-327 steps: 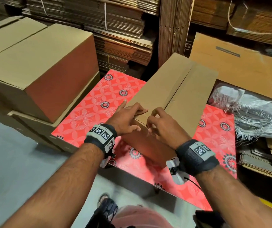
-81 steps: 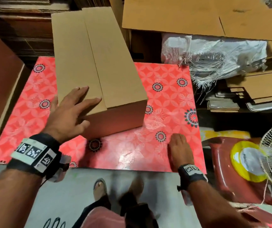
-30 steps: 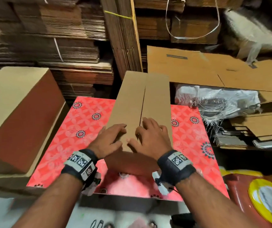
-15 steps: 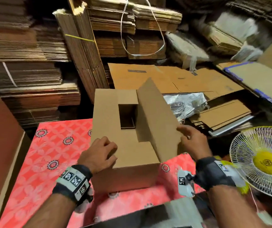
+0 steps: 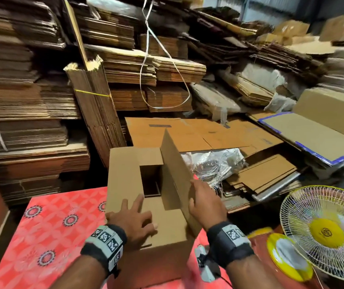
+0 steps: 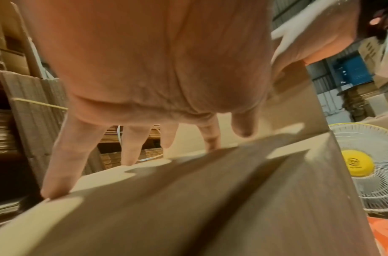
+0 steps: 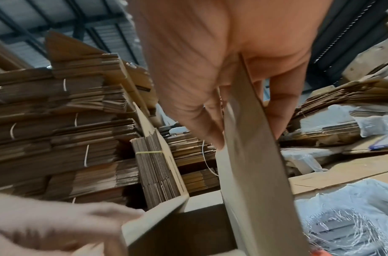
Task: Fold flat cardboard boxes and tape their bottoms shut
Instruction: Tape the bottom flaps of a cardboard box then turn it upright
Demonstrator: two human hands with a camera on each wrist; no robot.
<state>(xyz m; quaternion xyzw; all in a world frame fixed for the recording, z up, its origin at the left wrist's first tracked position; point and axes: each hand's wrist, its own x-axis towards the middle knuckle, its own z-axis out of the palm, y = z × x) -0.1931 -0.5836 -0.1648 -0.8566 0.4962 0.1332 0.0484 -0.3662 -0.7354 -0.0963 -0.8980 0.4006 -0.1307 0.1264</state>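
- Stacked flat cardboard point(image 5: 31, 105) filled the room behind my red patterned table point(image 5: 48, 230), with a fan point(image 5: 325, 232) standing at my right.
- One box point(image 5: 162, 243) stood squared up on the table, near its right end, bottom upward.
- My left hand point(image 5: 133, 222) lay spread on the left flap point(image 5: 123, 178), fingers straight, pressing it flat.
- My right hand point(image 5: 206, 203) pinched the right flap point(image 5: 175, 174), thumb on one face and fingers on the other; that flap stood nearly upright, with the hollow of the box showing beside it.
- I judged the folding mostly done: both short flaps were down, one long flap was left to close.
- No tape showed on the seam, so all the taping remained; a yellow roll point(image 5: 287, 257), probably the tape, sat beside the fan.
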